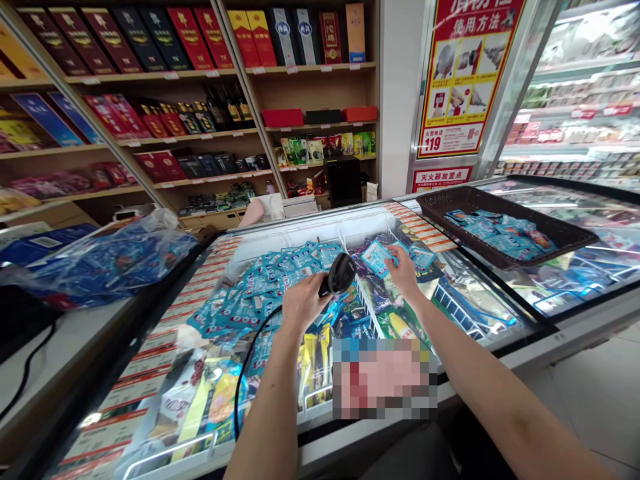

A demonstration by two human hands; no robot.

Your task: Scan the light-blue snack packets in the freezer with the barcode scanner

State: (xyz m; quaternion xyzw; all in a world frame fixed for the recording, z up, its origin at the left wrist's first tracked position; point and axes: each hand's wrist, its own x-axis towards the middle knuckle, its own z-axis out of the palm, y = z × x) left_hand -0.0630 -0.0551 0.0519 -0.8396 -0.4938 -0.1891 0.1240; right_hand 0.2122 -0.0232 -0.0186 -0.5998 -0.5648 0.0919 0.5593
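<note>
My left hand [304, 303] is wrapped round the handle of a black barcode scanner [342, 272], whose cable [249, 357] loops down past my forearm. Pinched in my right hand [401, 272] is a light blue packet [377, 258], held over the freezer's glass top. Just right of that hand, another blue packet [423, 257] lies on the glass. To the left of the scanner spreads a loose pile of similar blue packets [260, 287]. Bagged frozen goods [314, 360] show through the glass beneath.
A dark brown basket [575, 241] with several blue packets stands on the freezer at right. Clear plastic bags of goods [120, 257] rest on the left counter [65, 353]. Stocked shelves [200, 137] line the back; a blurred patch covers the freezer's front edge.
</note>
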